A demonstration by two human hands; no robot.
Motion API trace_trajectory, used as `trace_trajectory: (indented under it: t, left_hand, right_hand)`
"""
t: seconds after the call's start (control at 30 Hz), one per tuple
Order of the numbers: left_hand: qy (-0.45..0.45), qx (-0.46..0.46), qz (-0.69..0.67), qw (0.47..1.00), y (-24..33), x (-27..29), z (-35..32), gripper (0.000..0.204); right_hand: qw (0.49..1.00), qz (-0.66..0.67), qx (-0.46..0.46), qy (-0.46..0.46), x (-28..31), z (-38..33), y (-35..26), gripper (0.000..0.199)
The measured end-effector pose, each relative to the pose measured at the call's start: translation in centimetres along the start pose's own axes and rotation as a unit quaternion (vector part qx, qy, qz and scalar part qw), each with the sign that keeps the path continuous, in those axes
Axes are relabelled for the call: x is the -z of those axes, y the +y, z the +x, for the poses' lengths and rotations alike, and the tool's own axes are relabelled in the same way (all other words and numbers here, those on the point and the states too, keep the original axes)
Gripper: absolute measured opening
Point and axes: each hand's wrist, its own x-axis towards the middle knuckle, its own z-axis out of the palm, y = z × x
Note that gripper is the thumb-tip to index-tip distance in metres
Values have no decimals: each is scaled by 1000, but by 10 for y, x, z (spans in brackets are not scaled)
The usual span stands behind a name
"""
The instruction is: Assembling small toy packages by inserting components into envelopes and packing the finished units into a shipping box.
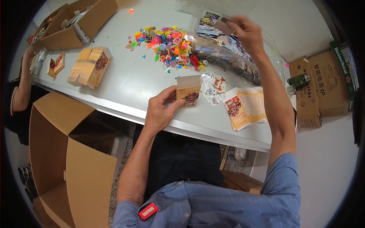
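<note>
My left hand (pixel 161 112) grips a small yellow printed carton (pixel 189 94) upright above the table's near edge, its pale top flap standing raised. My right hand (pixel 248 34) is up over a clear plastic bin (pixel 224 54) heaped with picture cards. Pinched between its fingers is a small flat card (pixel 223 26), slightly blurred. Right of the carton lie small white printed slips (pixel 211 89). A fanned stack of flattened yellow cartons (pixel 247 108) rests below my right forearm. Beyond the carton spreads a heap of small colourful plastic toys (pixel 171 46).
Bundled yellow cartons (pixel 91 67) stand on the left of the table, near a cardboard box (pixel 89 24) of goods. Another person's arm (pixel 24 83) reaches in at the far left. A large open cardboard box (pixel 91 178) stands below the table's edge. Brown cartons (pixel 327 83) are at right.
</note>
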Motion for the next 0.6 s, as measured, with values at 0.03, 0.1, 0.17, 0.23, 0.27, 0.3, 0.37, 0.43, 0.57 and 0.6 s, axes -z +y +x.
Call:
trace_trajectory:
  t: [0.03, 0.1, 0.17, 0.23, 0.27, 0.3, 0.37, 0.43, 0.57, 0.6]
  left_hand:
    - [-11, 3, -12, 1000, -1, 2, 0, 48]
    - [-3, 8, -22, 1000, 1, 7, -3, 48]
    - [-10, 9, -40, 999, 4, 5, -3, 48]
    - [-30, 23, -73, 997, 10, 5, -2, 48]
    - [-33, 23, -73, 997, 9, 6, -2, 48]
    - [-38, 23, -70, 997, 9, 8, -2, 48]
    - [-46, 23, -67, 996, 8, 9, -2, 47]
    - [-61, 21, -60, 996, 7, 10, -2, 47]
    - [-81, 25, -23, 996, 8, 10, -2, 45]
    - [-79, 25, -29, 996, 10, 9, -2, 45]
  right_hand:
    - [988, 128, -62, 52, 7, -5, -18, 19]
    - [953, 260, -122, 98, 17, -20, -59, 21]
    - [921, 374, -74, 78, 22, -42, -104, 27]
    - [917, 394, -57, 8, 13, -71, -120, 30]
    - [922, 383, -56, -16, 7, -78, -127, 34]
    - [910, 410, -61, -21, -3, -84, -128, 34]
    - [887, 452, -89, -35, -17, -92, -128, 32]
    - [891, 442, -100, -32, -22, -97, -127, 32]
    - [887, 447, -114, -3, -27, -100, -127, 32]
    - [887, 447, -114, -3, -27, -99, -129, 32]
